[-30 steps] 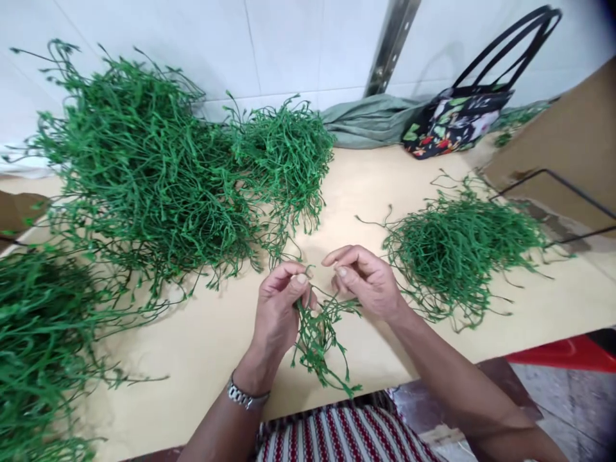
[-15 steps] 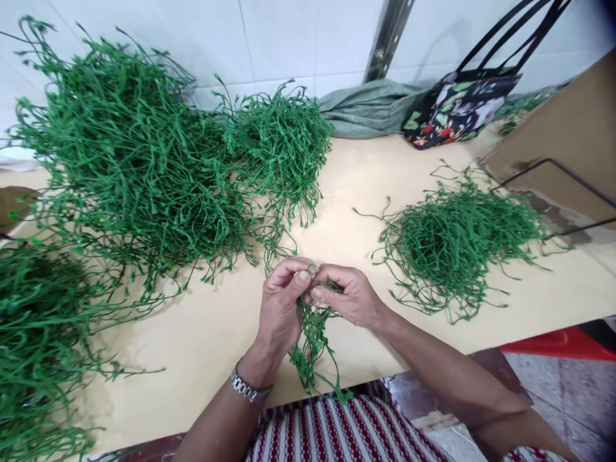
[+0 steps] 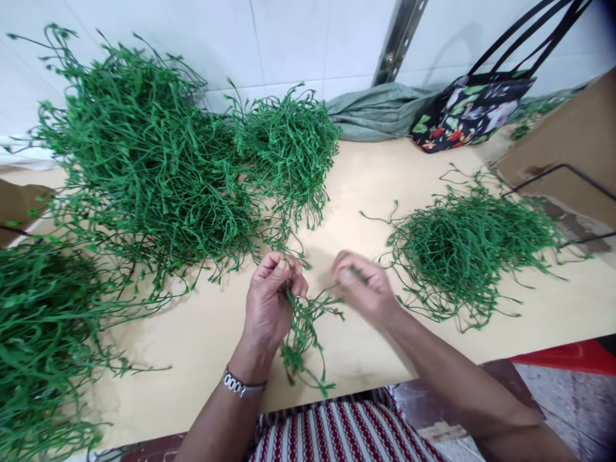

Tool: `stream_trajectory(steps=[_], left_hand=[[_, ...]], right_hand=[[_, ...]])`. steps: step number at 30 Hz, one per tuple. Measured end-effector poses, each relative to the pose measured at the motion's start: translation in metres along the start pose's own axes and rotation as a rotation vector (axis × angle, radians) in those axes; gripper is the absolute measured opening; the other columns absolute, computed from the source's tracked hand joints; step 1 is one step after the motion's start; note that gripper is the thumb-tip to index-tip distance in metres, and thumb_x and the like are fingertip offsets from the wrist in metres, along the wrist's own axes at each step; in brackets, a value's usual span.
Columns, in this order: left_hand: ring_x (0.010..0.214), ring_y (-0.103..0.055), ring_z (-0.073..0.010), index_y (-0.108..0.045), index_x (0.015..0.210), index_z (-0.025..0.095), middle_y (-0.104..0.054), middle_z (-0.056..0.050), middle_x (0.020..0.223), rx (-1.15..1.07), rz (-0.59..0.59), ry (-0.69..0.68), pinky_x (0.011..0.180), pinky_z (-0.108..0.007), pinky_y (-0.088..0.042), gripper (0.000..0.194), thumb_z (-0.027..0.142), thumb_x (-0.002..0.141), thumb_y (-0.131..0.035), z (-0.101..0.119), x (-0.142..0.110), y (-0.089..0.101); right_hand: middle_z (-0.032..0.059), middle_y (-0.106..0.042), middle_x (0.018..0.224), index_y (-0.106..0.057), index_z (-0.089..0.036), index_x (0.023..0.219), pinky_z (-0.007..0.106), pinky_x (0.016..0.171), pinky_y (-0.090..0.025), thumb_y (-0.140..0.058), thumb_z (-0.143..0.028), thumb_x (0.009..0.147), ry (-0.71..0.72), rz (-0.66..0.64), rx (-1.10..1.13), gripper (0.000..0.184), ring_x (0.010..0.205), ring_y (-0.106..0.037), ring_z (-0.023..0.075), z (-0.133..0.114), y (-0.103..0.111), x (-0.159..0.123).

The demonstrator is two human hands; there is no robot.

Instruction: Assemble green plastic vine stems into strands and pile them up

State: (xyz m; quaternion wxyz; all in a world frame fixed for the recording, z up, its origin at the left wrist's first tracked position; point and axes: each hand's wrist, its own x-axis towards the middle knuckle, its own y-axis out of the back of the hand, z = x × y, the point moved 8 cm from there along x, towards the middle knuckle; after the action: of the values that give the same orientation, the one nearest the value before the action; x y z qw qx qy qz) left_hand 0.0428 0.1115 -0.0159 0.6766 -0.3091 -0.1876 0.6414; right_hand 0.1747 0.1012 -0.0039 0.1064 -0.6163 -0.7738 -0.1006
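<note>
A small bunch of thin green stems (image 3: 302, 340) with bud-like tips hangs from my left hand (image 3: 268, 298), which is closed around it with thumb and fingers pinched at the top. To the right, my right hand (image 3: 368, 289) is closed and slightly blurred. A bit of green stem (image 3: 359, 274) shows between its fingers, and a thin strand trails toward the bunch. Both hands are just above the table. Close behind my left hand lie the loose ends of a big heap of the same stems (image 3: 158, 167).
Another stem heap (image 3: 474, 240) lies on the table (image 3: 212, 359) to the right, and one more (image 3: 43, 346) at the near left. Against the tiled wall (image 3: 293, 38) are a green cloth (image 3: 380, 112) and a floral bag (image 3: 474, 115). A cardboard box (image 3: 568, 141) stands at the right.
My hands were together at the top of the bunch and are now apart. The right hand has moved right with a stem; the left, still gripping the bunch, has shifted slightly left.
</note>
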Motion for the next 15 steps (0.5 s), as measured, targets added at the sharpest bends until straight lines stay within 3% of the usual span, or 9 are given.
stream_trajectory(steps=[2,4,8,11,15], left_hand=[[0.044,-0.044,-0.0064,-0.052,0.068,0.016,-0.054,0.002,0.067,0.025,-0.006,0.004,0.047,-0.023,-0.038,0.01,0.017,0.07,-0.062,-0.002,-0.001,0.001],[0.048,-0.049,-0.008,-0.054,0.069,0.016,-0.055,0.001,0.068,0.049,-0.029,0.04,0.052,-0.024,-0.04,0.008,0.017,0.07,-0.061,-0.008,-0.003,0.0],[0.061,-0.057,-0.0116,-0.058,0.068,0.014,-0.059,-0.001,0.074,0.104,-0.066,0.091,0.063,-0.026,-0.043,0.005,0.017,0.07,-0.062,-0.018,-0.005,-0.002],[0.065,-0.057,-0.012,-0.06,0.069,0.015,-0.059,-0.001,0.077,0.117,-0.041,0.109,0.069,-0.028,-0.044,0.007,0.019,0.068,-0.065,-0.022,-0.005,0.0],[0.072,-0.056,-0.0115,-0.063,0.069,0.017,-0.06,0.0,0.078,0.087,-0.007,0.097,0.073,-0.026,-0.043,0.009,0.018,0.063,-0.07,-0.024,-0.005,0.002]], right_hand=[[0.0001,-0.047,0.071,-0.048,-0.019,0.07,0.022,0.051,-0.037,-0.05,-0.034,0.085,-0.029,0.202,0.129,0.022,0.056,-0.043,0.0086,0.0,0.028,0.003],[0.0007,-0.049,0.076,-0.046,-0.019,0.071,0.022,0.052,-0.039,-0.054,-0.036,0.083,-0.043,0.259,0.222,0.022,0.056,-0.045,0.0081,0.0,0.043,0.006],[0.0023,-0.054,0.084,-0.046,-0.021,0.076,0.027,0.056,-0.047,-0.057,-0.041,0.08,-0.114,0.198,0.204,0.023,0.059,-0.052,0.0099,0.004,0.046,0.008],[0.002,-0.054,0.084,-0.048,-0.02,0.08,0.021,0.042,-0.037,-0.053,-0.04,0.083,-0.142,0.113,0.156,0.021,0.043,-0.037,0.0039,0.005,0.034,0.004],[0.0005,-0.05,0.072,-0.054,-0.017,0.086,0.019,0.044,-0.028,-0.05,-0.032,0.085,-0.139,-0.106,-0.092,0.016,0.049,-0.033,0.0055,0.001,0.003,-0.002]])
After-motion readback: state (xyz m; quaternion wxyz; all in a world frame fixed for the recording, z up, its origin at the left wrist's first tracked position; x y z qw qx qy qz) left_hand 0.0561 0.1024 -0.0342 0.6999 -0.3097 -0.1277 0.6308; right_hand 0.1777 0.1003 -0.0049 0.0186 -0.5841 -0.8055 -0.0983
